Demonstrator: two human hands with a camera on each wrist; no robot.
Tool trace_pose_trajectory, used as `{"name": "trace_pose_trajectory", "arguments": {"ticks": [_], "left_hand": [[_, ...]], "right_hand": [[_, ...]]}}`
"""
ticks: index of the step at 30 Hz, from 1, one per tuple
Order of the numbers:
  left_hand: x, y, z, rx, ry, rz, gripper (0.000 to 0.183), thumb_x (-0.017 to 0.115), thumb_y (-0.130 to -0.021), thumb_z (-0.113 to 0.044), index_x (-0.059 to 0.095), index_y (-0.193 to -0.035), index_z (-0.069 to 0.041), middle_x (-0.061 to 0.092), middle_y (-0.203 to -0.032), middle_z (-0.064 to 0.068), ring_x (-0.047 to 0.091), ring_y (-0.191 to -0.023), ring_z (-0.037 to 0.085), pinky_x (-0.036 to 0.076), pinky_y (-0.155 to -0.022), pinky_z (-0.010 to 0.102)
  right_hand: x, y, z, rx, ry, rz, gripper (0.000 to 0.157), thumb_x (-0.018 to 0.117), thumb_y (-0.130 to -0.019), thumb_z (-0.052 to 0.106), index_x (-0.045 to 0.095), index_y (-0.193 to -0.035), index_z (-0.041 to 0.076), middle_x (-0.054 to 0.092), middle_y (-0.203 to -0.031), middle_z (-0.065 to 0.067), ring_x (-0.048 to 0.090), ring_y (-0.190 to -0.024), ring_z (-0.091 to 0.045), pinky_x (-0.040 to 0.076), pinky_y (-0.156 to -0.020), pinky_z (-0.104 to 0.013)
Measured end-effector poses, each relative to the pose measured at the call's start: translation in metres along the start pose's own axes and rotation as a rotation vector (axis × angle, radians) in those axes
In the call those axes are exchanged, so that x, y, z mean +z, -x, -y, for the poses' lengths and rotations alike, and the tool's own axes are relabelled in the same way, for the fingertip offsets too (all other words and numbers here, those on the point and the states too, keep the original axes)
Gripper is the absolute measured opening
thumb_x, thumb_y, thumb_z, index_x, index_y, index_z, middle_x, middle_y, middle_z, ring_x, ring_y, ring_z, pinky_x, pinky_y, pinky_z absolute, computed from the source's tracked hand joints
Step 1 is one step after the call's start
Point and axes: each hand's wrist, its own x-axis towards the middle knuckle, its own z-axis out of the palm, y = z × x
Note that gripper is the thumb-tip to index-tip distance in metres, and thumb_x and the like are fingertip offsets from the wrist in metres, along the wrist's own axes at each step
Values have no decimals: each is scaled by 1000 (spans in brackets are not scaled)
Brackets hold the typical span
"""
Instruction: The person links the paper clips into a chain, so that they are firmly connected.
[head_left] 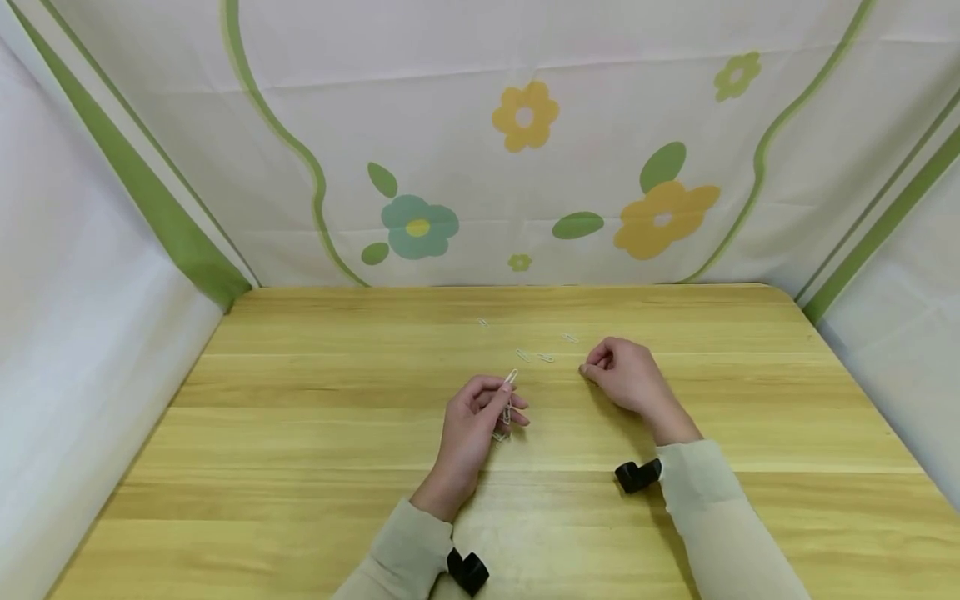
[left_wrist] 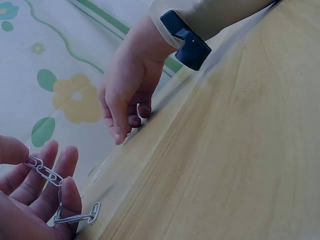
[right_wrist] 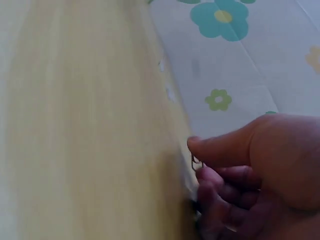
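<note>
Between thumb and fingers, my left hand (head_left: 472,425) pinches one end of a chain of linked white paper clips (left_wrist: 49,175). The chain drapes over the fingers, and its lower clips dangle beside the little finger. To the right, just over the table, my right hand (head_left: 626,375) pinches a single paper clip (right_wrist: 196,162) between thumb and index finger; in the head view the fingertips mostly hide it. Several loose paper clips (head_left: 545,358) lie on the wood beyond and between the two hands.
The wooden table (head_left: 300,433) ends at a white cloth wall (head_left: 450,108) printed with flowers. More cloth hangs along the left and right sides. Each wrist carries a small black camera (head_left: 637,477).
</note>
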Motion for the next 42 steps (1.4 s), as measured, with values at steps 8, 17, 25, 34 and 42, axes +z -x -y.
{"name": "trace_pose_trajectory", "arguments": {"ticks": [8,17,25,34,42], "left_hand": [[0,-2,1,-6,-3,-16,28,64,-110,-24,66,-123,0,79,-97,4,76,-82,17,57,-74,26],[1,-2,1,-5,2,-32,26,66,-109,-24,68,-120,-1,78,-94,3,75,-80,15,57,-72,27],[0,-2,1,-8,11,-30,26,65,-109,-23,67,-121,0,77,-94,1,73,-78,15,56,-71,26],[0,-2,1,4,13,-32,23,65,-109,-23,67,-119,-3,77,-93,0,73,-77,14,56,-70,25],[0,-2,3,7,10,-33,23,65,-109,-23,68,-119,-2,77,-92,0,73,-77,14,56,-70,25]], "right_hand": [[-12,7,23,-44,-521,193,25,61,-111,20,53,-118,-2,75,-106,-22,77,-81,-22,65,-74,-34],[-16,23,54,-200,-760,204,18,59,-110,6,51,-123,-3,80,-107,-12,81,-90,-19,67,-88,-42],[-16,31,64,-246,-766,219,25,57,-111,5,52,-135,-2,77,-127,-21,82,-104,-25,65,-94,-42],[-15,32,63,-253,-743,205,25,59,-110,7,60,-134,1,83,-111,-10,83,-90,-32,68,-84,-42],[-12,33,64,-254,-756,204,19,58,-107,2,67,-120,-9,83,-100,-7,83,-89,-24,68,-84,-42]]}}
